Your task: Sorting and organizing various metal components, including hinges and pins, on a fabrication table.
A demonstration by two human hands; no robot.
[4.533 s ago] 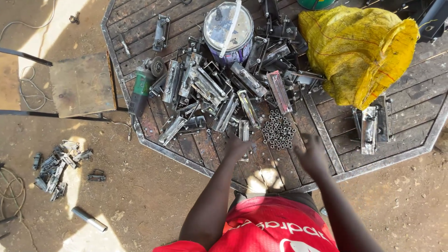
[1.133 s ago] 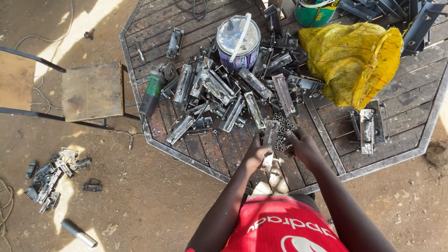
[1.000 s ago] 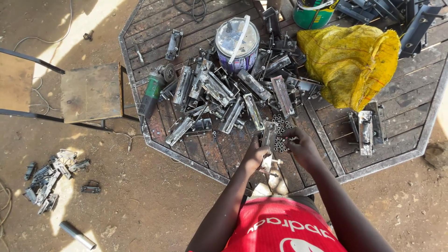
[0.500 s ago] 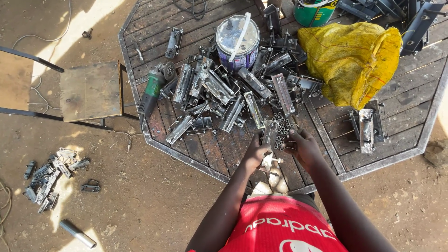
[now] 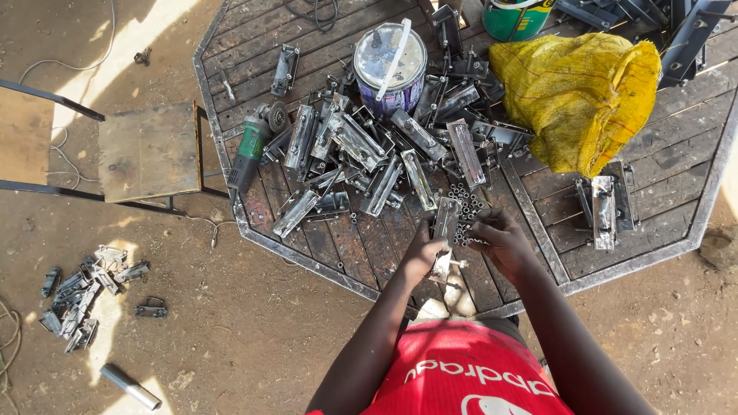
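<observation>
Metal latch piece gripped in left hand, right hand pinching small nuts, slatted table, dirt yard.

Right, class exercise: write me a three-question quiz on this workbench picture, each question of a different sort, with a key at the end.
1. True or false: the left hand holds a long metal bracket at the near edge of the slatted table.
2. Multiple choice: what lies just under the right hand? A) a coil of rope B) a pile of small dark nuts C) a paintbrush
3. Fill in: the green-bodied power tool lies at the table's ___ edge as seen in the picture.

Key: 1 true; 2 B; 3 left
</observation>
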